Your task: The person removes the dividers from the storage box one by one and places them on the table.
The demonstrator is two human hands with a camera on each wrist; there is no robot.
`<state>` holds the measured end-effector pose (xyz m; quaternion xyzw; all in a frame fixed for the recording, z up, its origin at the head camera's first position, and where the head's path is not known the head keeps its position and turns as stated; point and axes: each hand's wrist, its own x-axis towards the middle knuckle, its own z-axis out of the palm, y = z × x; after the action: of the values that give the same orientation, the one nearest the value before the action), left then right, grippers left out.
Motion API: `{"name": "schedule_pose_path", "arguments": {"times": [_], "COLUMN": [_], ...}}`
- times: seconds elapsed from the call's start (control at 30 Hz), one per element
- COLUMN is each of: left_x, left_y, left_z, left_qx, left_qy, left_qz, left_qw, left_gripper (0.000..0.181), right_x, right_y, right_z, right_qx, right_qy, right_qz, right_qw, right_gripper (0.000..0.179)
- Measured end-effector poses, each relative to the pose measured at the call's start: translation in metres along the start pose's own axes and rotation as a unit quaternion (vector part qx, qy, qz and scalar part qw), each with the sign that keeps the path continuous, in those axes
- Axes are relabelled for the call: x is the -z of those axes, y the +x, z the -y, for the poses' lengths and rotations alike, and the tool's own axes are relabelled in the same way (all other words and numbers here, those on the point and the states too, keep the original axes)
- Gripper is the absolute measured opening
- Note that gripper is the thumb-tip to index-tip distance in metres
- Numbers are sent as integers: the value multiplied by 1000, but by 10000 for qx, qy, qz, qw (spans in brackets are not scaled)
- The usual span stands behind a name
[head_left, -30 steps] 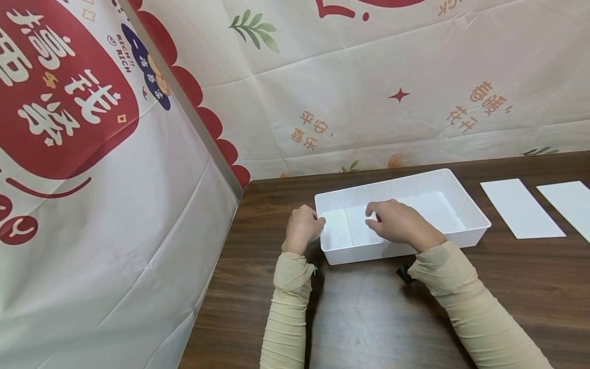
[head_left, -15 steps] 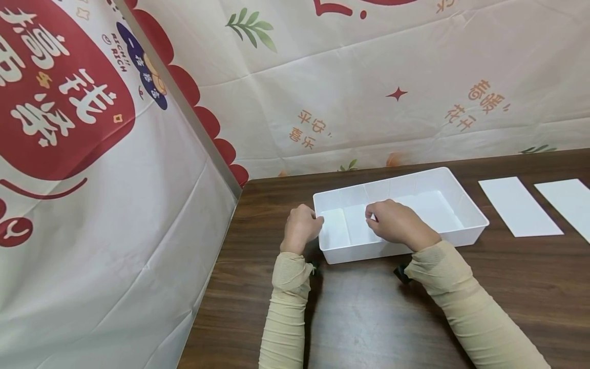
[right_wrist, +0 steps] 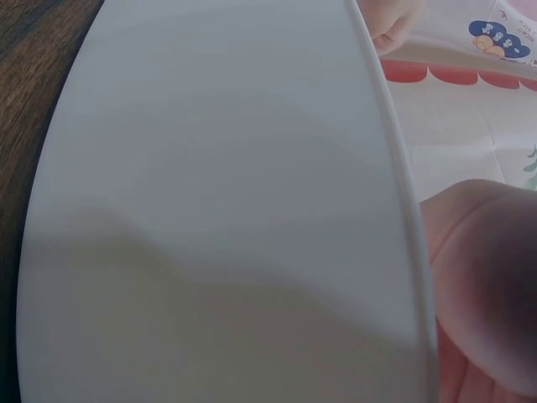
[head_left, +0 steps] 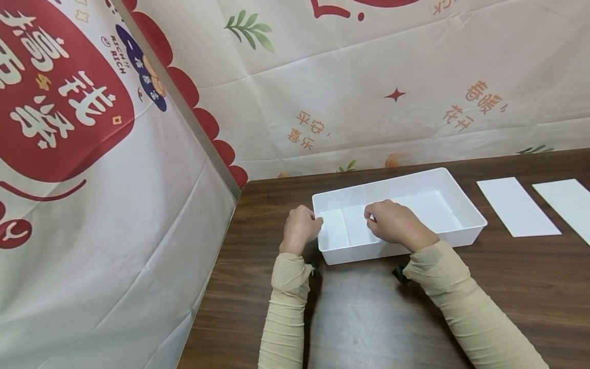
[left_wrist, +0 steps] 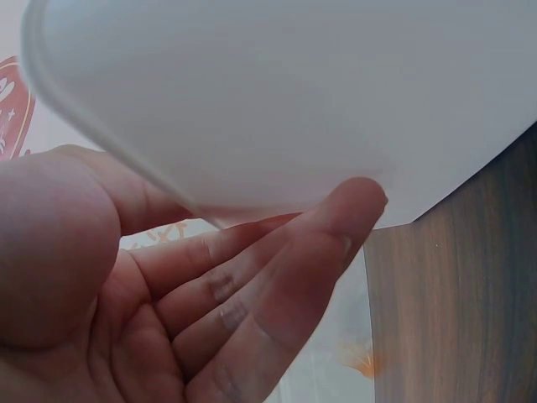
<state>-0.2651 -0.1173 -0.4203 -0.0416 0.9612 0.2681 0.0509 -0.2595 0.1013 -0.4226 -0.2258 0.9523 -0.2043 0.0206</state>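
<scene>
A shallow white plastic box (head_left: 352, 253) stands on the wooden table. My left hand (head_left: 299, 225) grips its left end; the left wrist view shows thumb and forefinger (left_wrist: 289, 294) on either side of the wall near a corner. My right hand (head_left: 394, 223) reaches over the front wall into the middle of the box, thumb and forefinger drawn together. It seems to pinch the top edge of a thin white divider, mostly hidden by the hand. In the right wrist view the front wall (right_wrist: 226, 168) fills the picture and the right fingertips are hidden.
Two white rectangular panels (head_left: 518, 207) (head_left: 567, 202) lie flat on the table to the right of the box. A printed cloth (head_left: 350, 113) hangs behind the table, and another cloth (head_left: 152, 215) hangs along its left side.
My right thumb and forefinger, spread apart a second ago, have closed together inside the box. The left hand keeps its grip, and the box has not visibly moved on the table.
</scene>
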Motion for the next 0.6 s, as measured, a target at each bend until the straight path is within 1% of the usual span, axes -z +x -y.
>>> {"name": "schedule_pose_path", "arguments": {"times": [0.43, 0.6], "left_x": [-1, -1], "left_y": [-1, 0], "left_z": [0, 1], "left_qx": [-5, -37], "left_qy": [-59, -38], "left_qz": [9, -2], "left_qw": [10000, 10000], "left_gripper": [46, 44], "right_x": [0, 0], "right_y": [1, 1], "right_z": [0, -1], "right_qx": [-2, 53], "right_qy": [-51, -44], "right_qz": [0, -45], "right_qw": [10000, 10000], "right_gripper": [10, 11]}}
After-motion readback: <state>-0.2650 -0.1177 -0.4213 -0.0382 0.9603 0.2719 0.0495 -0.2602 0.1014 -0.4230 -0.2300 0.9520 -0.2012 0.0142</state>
